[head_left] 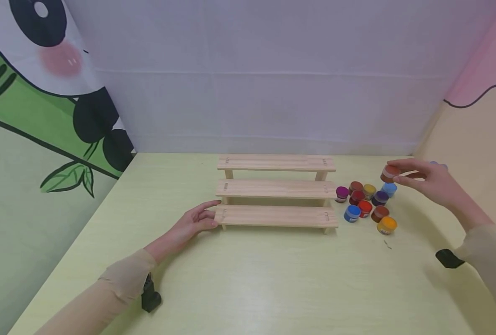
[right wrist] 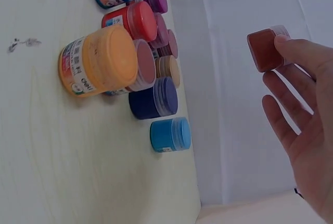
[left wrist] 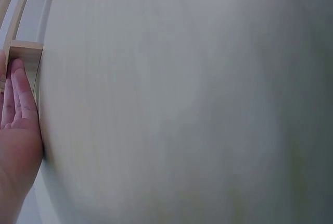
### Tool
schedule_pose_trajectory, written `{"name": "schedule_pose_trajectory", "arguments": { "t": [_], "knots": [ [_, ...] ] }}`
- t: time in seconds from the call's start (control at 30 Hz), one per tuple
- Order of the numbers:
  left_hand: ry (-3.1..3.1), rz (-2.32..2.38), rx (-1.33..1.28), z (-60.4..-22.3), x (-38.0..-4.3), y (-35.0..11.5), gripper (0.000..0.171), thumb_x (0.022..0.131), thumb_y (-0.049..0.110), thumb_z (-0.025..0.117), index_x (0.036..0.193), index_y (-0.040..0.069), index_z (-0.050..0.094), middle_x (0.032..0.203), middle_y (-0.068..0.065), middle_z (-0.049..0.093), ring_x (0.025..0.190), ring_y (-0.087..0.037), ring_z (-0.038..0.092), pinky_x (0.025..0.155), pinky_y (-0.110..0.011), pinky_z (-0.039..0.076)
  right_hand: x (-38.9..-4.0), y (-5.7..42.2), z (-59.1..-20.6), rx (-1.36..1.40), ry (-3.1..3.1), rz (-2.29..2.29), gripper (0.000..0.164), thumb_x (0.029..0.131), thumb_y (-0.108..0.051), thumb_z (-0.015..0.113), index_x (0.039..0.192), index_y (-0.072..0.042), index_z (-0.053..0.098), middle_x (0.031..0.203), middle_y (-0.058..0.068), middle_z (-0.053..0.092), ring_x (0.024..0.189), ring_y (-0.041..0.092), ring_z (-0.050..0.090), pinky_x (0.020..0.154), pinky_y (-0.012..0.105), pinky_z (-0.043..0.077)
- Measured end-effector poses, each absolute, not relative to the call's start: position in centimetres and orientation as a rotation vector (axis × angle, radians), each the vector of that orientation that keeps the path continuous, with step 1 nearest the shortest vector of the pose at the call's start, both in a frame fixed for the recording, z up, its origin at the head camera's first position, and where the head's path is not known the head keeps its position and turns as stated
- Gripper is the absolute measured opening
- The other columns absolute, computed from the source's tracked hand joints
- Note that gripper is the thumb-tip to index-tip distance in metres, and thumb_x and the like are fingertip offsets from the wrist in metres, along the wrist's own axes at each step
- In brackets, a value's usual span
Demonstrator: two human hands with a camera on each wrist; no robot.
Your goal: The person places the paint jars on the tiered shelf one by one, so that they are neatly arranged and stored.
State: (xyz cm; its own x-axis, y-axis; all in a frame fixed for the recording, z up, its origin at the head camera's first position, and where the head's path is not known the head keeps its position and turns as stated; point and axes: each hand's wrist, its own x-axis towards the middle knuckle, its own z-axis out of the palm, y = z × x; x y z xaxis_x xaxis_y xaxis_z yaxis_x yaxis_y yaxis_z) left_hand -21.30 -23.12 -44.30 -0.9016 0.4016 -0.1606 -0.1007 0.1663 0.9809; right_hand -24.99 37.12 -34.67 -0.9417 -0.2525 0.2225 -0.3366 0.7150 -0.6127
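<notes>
A pale wooden three-tier rack (head_left: 275,216) stands on the table. My left hand (head_left: 191,223) holds the left end of its lowest step, thumb and fingers on either side of the board; the left wrist view shows fingers (left wrist: 20,81) reaching under a board end (left wrist: 27,47). My right hand (head_left: 432,184) is raised at the right, pinching a brown paint jar (right wrist: 266,49) with a clear lid between thumb and fingers. Beneath it stand several paint jars, among them orange (head_left: 387,225), red (head_left: 364,209), blue (head_left: 352,213), dark purple (head_left: 380,198) and light blue (head_left: 389,189).
The jars are grouped close beside the rack's right end, with a magenta jar (head_left: 342,194) nearest to it. A bluish thing (head_left: 441,165) shows partly behind my right hand. A dark mark (head_left: 387,244) lies on the table (head_left: 248,279). Pale cloth (head_left: 252,107) hangs behind.
</notes>
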Motion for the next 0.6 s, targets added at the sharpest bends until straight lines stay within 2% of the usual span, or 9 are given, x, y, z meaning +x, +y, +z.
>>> {"name": "schedule_pose_trajectory", "arguments": {
  "t": [0.2, 0.4, 0.5, 0.6],
  "knots": [
    [2.073, 1.786, 0.281, -44.3, -21.3, -23.0, 0.068, 0.095, 0.016, 0.066, 0.154, 0.017, 0.033, 0.116, 0.004, 0.067, 0.105, -0.006, 0.065, 0.092, -0.021, 0.051, -25.9, 35.2, -33.8, 0.481, -2.791, 1.047, 0.040, 0.097, -0.026, 0.064, 0.136, -0.017, 0.060, 0.110, -0.034, 0.059, 0.098, -0.013, 0.056, 0.078, 0.003, 0.043],
    [2.085, 1.784, 0.294, -44.4, -21.4, -23.0, 0.067, 0.095, 0.015, 0.065, 0.154, 0.015, 0.033, 0.115, 0.004, 0.067, 0.104, -0.006, 0.065, 0.091, -0.022, 0.052, -26.9, 32.7, -33.6, 0.510, -2.773, 1.073, 0.040, 0.096, -0.031, 0.064, 0.135, -0.023, 0.061, 0.113, -0.027, 0.062, 0.102, -0.007, 0.057, 0.081, 0.003, 0.043],
    [2.091, 1.774, 0.283, -44.4, -21.4, -22.9, 0.067, 0.095, 0.016, 0.066, 0.154, 0.017, 0.034, 0.114, 0.004, 0.066, 0.104, -0.006, 0.065, 0.091, -0.021, 0.051, -27.4, 31.6, -33.7, 0.531, -2.763, 1.046, 0.039, 0.096, -0.034, 0.064, 0.134, -0.027, 0.061, 0.113, -0.025, 0.063, 0.102, -0.006, 0.056, 0.082, 0.004, 0.042],
    [2.093, 1.764, 0.279, -44.4, -21.4, -22.9, 0.067, 0.095, 0.018, 0.066, 0.154, 0.019, 0.034, 0.114, 0.004, 0.066, 0.105, -0.007, 0.064, 0.092, -0.022, 0.051, -28.0, 30.5, -33.9, 0.568, -2.723, 1.045, 0.038, 0.096, -0.032, 0.065, 0.132, -0.026, 0.062, 0.112, -0.022, 0.064, 0.102, -0.006, 0.055, 0.081, 0.004, 0.043]
  ]
}}
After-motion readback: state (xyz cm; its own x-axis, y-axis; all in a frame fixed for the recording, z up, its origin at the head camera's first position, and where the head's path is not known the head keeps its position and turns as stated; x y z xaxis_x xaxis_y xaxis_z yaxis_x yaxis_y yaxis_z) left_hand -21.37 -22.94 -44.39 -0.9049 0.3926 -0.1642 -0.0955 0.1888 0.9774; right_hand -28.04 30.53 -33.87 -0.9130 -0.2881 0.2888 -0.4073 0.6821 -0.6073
